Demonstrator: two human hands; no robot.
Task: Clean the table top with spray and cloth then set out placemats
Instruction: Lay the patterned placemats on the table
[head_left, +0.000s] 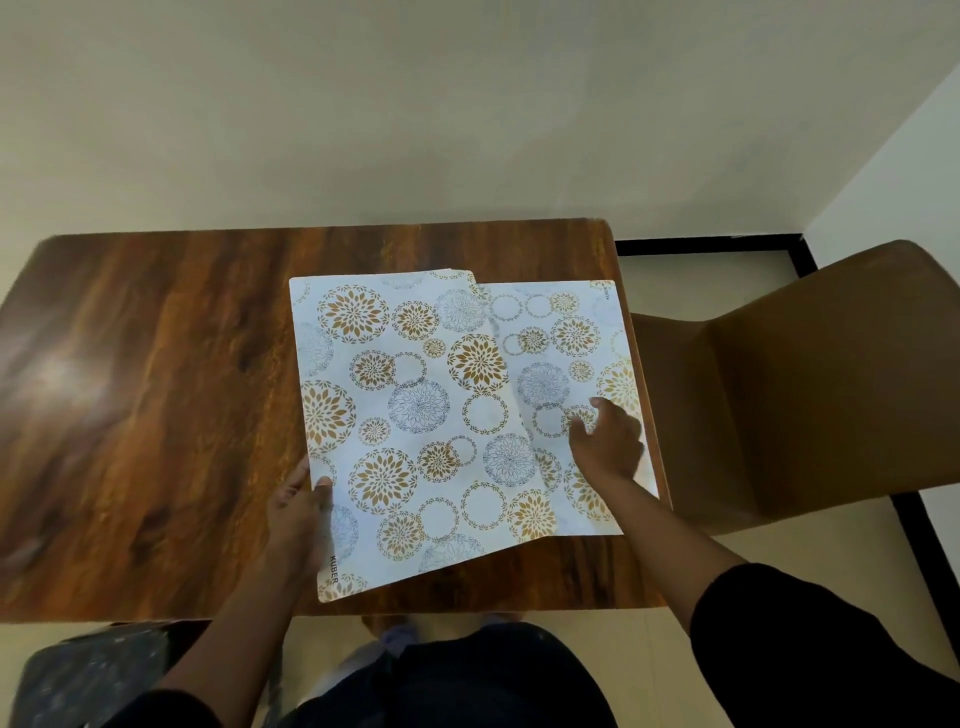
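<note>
Placemat-setting step: on the desk (156, 364), left hand (298, 519) pinches the upper placemat (415, 415); right hand (608, 441), fingers spread, presses the lower placemat (571, 332) beneath it. Next, probably slide them apart.

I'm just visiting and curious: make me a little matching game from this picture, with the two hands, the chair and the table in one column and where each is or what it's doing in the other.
Column 1:
1. left hand
2. right hand
3. chair
4. wooden table

Column 2:
a. stands to the right of the table
b. grips the left edge of the upper placemat
c. lies under both placemats
d. rests on the lower placemat

Pairs: 1-b, 2-d, 3-a, 4-c
</note>
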